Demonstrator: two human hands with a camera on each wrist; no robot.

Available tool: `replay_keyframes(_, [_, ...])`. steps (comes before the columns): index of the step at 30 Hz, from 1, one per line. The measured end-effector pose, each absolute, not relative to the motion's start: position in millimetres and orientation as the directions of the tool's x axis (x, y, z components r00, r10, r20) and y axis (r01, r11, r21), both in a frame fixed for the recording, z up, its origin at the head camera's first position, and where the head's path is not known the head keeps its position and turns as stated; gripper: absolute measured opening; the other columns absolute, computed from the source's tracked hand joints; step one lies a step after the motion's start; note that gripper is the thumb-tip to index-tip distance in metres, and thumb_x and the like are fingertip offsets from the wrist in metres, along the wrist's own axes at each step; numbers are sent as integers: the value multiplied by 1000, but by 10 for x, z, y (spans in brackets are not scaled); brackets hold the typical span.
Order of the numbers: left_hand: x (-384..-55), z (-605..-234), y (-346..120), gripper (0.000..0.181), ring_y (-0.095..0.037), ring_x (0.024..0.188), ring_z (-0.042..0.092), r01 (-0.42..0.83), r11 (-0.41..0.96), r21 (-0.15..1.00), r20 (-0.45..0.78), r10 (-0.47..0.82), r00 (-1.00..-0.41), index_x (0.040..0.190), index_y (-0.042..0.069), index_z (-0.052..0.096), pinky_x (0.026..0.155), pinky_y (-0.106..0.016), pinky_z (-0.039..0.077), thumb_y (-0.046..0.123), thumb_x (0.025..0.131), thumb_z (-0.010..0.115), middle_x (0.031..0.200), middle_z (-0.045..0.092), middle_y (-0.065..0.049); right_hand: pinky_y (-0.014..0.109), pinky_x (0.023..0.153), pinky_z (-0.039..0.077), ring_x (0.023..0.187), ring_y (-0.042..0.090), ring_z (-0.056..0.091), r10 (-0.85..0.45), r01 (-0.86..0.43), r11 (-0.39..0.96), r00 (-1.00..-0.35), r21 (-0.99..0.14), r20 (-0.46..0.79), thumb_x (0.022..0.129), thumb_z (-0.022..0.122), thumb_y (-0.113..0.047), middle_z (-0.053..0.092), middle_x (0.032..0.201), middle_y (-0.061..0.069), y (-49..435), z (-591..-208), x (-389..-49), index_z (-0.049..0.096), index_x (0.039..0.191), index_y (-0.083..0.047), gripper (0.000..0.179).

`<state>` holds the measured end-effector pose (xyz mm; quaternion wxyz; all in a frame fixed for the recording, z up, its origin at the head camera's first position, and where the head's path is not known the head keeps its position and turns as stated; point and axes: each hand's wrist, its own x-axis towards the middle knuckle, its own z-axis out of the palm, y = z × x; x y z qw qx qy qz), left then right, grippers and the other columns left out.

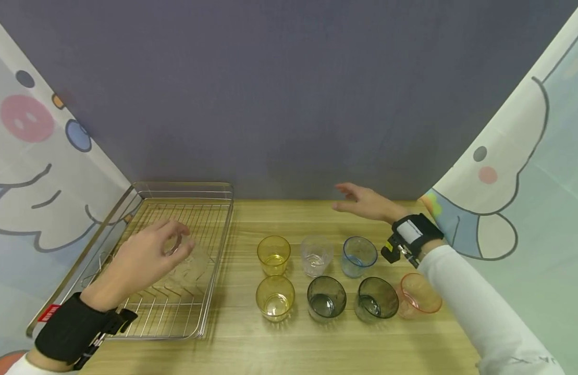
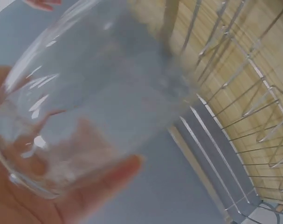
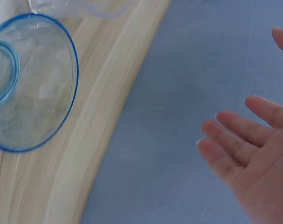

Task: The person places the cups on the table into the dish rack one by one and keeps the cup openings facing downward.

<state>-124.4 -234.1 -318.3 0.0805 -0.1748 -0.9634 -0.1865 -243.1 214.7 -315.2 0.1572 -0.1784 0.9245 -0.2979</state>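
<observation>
Left hand (image 1: 145,258): thumb and fingers are curled and clamped on a clear glass (image 2: 92,98). The glass lies between the thumb and the fingers, on the side toward the right hand; its outline is faint in the head view. Directly behind the left hand, a black band (image 1: 63,328) encircles the wrist.

Below the left hand is a wire rack (image 1: 216,276). The held glass is over the rack floor; whether it touches the wires cannot be told. A red label (image 1: 48,312) is at the rack's outer side, beside the band.

To the right of the left hand, beyond the rack, seven glasses stand mouth up on the table (image 1: 270,354) in two rows. The front row, in order outward from the left hand, consists of a yellow glass (image 1: 275,299), two dark glasses (image 1: 326,299) and a pink glass (image 1: 417,297). The back row, in the same order, consists of a second yellow glass (image 1: 273,255), a second clear glass (image 1: 316,258) and a blue glass (image 1: 359,258).

Right hand (image 1: 370,204): fingers are extended, with the thumb apart from them. It is beyond the back row; the blue glass is the nearest to it.

Beyond both hands, a grey backdrop (image 1: 289,104) rises behind the table. Cartoon-printed panels (image 1: 497,172) flank the hands at left and right.
</observation>
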Motion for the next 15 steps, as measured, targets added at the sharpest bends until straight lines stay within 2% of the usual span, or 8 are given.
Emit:
replay_keyframes(7, [-1099, -3166, -2328, 18, -9, 57, 46, 312, 897, 315, 65, 308, -949, 101, 12, 63, 45, -26, 37, 27, 94, 56, 82, 62, 0, 63, 107, 37, 134, 41, 38, -482, -297, 738, -860, -606, -166, 94, 57, -44, 34, 154, 24, 2018, -3245, -2387, 29, 151, -7, 73])
replay_keyframes(12, [-1017, -3175, -2333, 21, -9, 57, 46, 295, 907, 300, -31, 318, -947, 104, 12, 61, 45, -27, 37, 31, 94, 58, 79, 58, 1, 63, 107, 37, 134, 42, 39, -529, -352, 724, -836, -593, -150, 94, 58, -42, 37, 153, 24, 1945, -3270, -2325, 32, 149, -6, 71])
replay_keyframes(15, [-994, -3189, -2331, 24, -9, 62, 50, 298, 909, 291, -72, 332, -941, 104, 10, 59, 48, -27, 41, 32, 93, 59, 84, 61, 0, 62, 108, 37, 133, 41, 40, -558, -381, 714, -816, -588, -149, 96, 54, -43, 38, 152, 24, 1880, -3279, -2280, 33, 149, -6, 68])
